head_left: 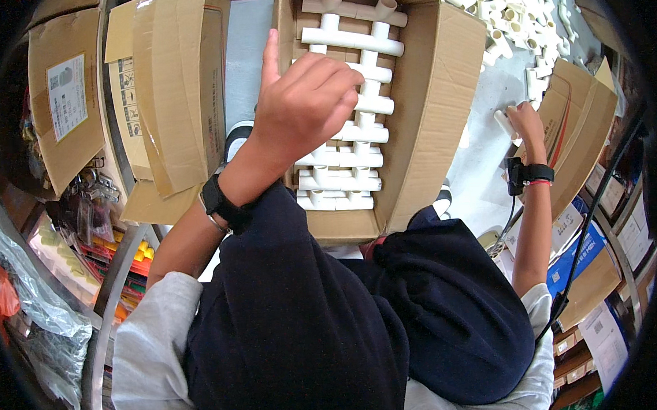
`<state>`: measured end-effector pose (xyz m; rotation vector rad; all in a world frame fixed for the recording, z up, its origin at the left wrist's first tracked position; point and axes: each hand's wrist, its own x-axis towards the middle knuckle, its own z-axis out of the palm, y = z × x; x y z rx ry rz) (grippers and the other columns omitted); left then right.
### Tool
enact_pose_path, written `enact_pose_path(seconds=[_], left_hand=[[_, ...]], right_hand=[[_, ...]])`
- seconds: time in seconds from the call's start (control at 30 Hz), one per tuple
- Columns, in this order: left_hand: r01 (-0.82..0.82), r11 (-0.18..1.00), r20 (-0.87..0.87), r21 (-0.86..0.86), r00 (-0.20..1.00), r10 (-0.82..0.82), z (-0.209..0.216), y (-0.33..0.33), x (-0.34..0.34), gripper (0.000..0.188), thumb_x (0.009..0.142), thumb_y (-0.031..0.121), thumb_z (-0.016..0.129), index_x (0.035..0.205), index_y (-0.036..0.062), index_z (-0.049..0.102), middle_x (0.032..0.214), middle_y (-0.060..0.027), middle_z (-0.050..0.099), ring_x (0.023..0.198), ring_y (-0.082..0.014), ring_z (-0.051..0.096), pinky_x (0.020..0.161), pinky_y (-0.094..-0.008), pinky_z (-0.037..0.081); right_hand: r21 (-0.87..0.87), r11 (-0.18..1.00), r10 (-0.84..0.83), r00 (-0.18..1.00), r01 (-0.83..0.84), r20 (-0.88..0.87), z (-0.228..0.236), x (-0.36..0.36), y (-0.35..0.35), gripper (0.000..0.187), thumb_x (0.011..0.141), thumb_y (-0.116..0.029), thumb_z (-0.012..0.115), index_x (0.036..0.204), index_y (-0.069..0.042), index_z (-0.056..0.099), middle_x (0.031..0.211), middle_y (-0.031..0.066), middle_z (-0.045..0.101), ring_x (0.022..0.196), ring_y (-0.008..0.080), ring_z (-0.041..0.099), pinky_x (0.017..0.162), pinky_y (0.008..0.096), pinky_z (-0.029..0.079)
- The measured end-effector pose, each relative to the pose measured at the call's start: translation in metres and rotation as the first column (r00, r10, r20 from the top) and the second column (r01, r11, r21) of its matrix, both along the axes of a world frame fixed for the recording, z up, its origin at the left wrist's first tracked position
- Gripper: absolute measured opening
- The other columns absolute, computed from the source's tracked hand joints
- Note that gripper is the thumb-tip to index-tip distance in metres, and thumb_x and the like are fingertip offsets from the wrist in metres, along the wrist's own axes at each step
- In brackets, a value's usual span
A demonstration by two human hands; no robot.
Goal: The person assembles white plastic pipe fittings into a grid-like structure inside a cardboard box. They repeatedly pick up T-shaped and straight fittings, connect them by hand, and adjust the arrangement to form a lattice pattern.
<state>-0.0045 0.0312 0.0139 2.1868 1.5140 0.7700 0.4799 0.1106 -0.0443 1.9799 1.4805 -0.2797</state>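
Over an open cardboard box point(442, 119) hangs my left hand point(302, 96), its little finger stretched out and the other fingers bent together. What those fingers hold, if anything, is hidden under the hand. Inside the box, white plastic pipe tees point(354, 39) lie in rows one behind another, and two at the far end have an open mouth turned up. Off to the right, my right hand point(528, 121) is closed on a white pipe fitting point(504, 122) low over the grey floor, beside a cardboard flap.
A heap of loose white fittings point(507, 14) spreads over the floor at the far right. Tall cardboard boxes point(177, 87) stand left of the open box. Shelving with plastic bags point(47, 312) lines the left side. A black cable point(599, 200) runs down the right, past more boxes.
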Motion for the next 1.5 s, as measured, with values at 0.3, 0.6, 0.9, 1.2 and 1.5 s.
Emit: enact_pose_path(seconds=[0.3,0.6,0.9,1.2,1.5], left_hand=[[-0.193,0.961,0.045,0.198,0.981,0.188,-0.002,0.027,-0.021,0.017,0.081,0.01,0.066,0.095,0.0169,0.072,0.087,0.0029,0.07,0.084,-0.0177,0.065,0.111,-0.0586,0.028],[-0.197,0.945,0.078,0.262,0.98,0.183,0.005,0.03,-0.017,0.022,0.079,0.011,0.066,0.1,0.0158,0.073,0.09,-0.0016,0.07,0.093,-0.0216,0.065,0.108,-0.0535,0.034],[0.08,0.994,0.146,0.078,0.985,-0.091,0.012,0.022,-0.013,0.049,0.077,0.014,0.072,0.125,0.0076,0.06,0.113,-0.0116,0.067,0.099,-0.0297,0.064,0.096,-0.0439,0.046],[0.106,0.992,0.374,-0.071,0.925,-0.072,0.011,0.023,-0.007,0.055,0.076,0.011,0.077,0.127,0.007,0.057,0.117,-0.0136,0.064,0.099,-0.0289,0.064,0.089,-0.0374,0.05],[-0.01,0.98,0.311,-0.198,0.948,0.073,0.011,0.028,-0.019,0.036,0.078,0.014,0.081,0.107,0.0033,0.064,0.101,-0.0107,0.068,0.088,-0.0243,0.066,0.08,-0.031,0.053]], right_hand=[[0.309,0.911,-0.121,0.894,0.272,-0.432,0.069,-0.052,0.038,0.047,0.092,-0.042,0.062,0.114,-0.001,0.065,0.077,0.0131,0.07,0.064,0.0176,0.067,0.062,0.0315,0.052],[0.142,0.884,0.053,0.206,0.446,-0.977,0.14,-0.219,0.014,0.035,0.097,-0.036,0.06,0.119,-0.009,0.066,0.078,-0.0053,0.06,0.057,0.0028,0.046,0.05,0.0181,0.032],[-0.627,0.679,-0.579,-0.246,0.383,-0.777,0.116,-0.289,-0.007,0.03,0.103,-0.036,0.047,0.097,-0.012,0.064,0.07,-0.0066,0.054,0.055,0.0021,0.043,0.049,0.0197,0.032],[-0.613,0.728,-0.604,-0.137,0.307,-0.785,0.102,-0.296,-0.011,0.031,0.103,-0.034,0.051,0.105,-0.005,0.061,0.07,-0.0034,0.056,0.054,0.0036,0.046,0.05,0.0202,0.036],[-0.437,0.847,-0.428,-0.1,0.302,-0.898,0.09,-0.285,-0.011,0.028,0.108,-0.031,0.043,0.127,-0.014,0.054,0.088,-0.0051,0.057,0.071,0.0025,0.053,0.065,0.0187,0.044]])
